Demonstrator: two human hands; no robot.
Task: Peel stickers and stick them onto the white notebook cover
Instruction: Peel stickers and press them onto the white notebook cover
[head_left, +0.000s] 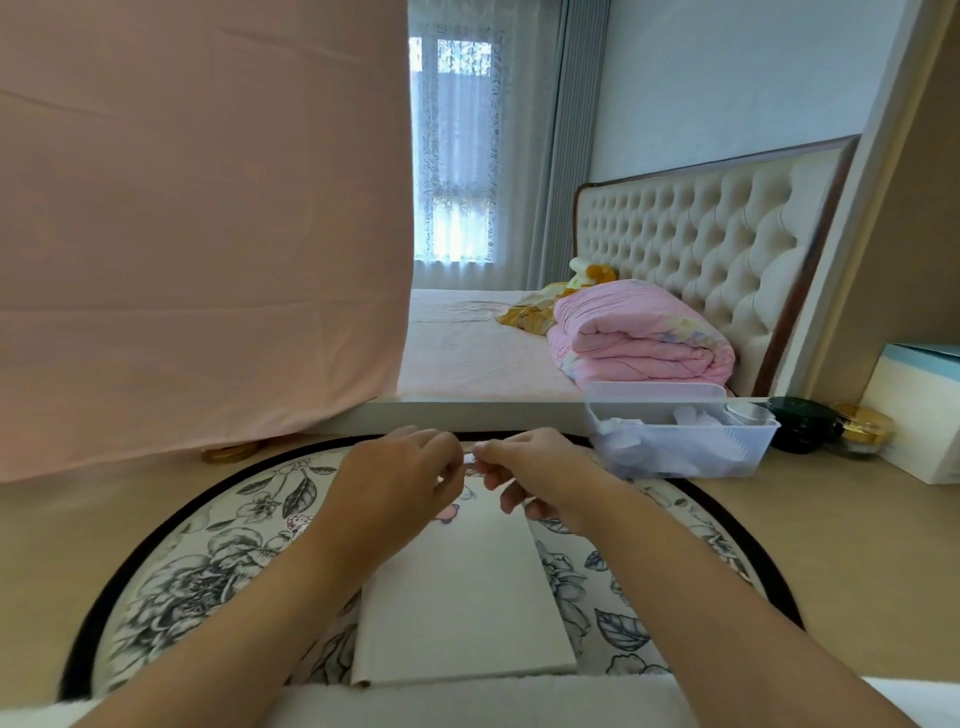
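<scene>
A white notebook (462, 597) lies closed on a round floral mat (208, 566) in front of me. A pink sticker (447, 513) sits near the cover's far left corner, and another small one (469, 492) shows just beyond it. Both my hands hover over the notebook's far end, fingertips meeting. My left hand (400, 478) and my right hand (530, 473) pinch a small sticker piece (470, 459) between them; it is tiny and mostly hidden by the fingers.
A clear plastic bin (680, 441) with white items stands at the right. Beyond it are a dark jar (797, 423), a gold-lidded jar (862, 428) and a white box (914, 410). A pink cloth (197, 234) hangs at the left. A bed lies beyond the desk edge.
</scene>
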